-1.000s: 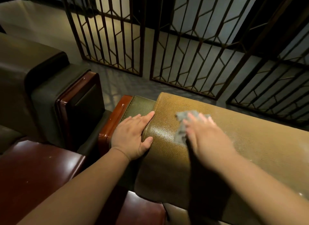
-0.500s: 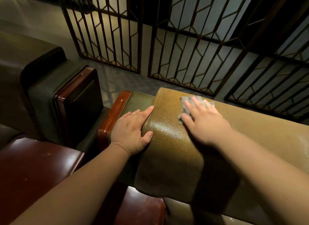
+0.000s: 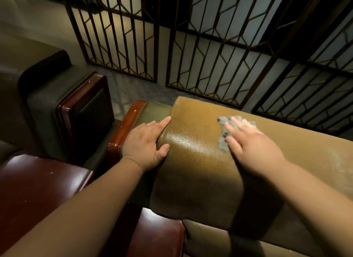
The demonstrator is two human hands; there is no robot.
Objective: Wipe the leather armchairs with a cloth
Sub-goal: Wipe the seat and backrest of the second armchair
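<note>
A tan, grained leather backrest (image 3: 193,145) of the near armchair runs across the middle of the view. My right hand (image 3: 252,147) lies flat on its top with straight fingers, pressing a small grey cloth (image 3: 224,134) against the leather; the hand is motion-blurred. My left hand (image 3: 147,142) rests flat against the backrest's left end, thumb on the tan leather, fingers along the seam beside the green leather side (image 3: 152,111). A second, dark green armchair (image 3: 44,92) stands to the left.
Glossy red-brown wooden trim (image 3: 122,130) edges both chairs. A dark red shiny surface (image 3: 34,184) lies at the lower left. Metal lattice screens (image 3: 208,46) stand close behind the chairs on a grey floor (image 3: 126,92).
My right hand has slid the cloth back and forth on the top of the backrest, now further right than half a second ago. My left hand has stayed at the backrest's left end.
</note>
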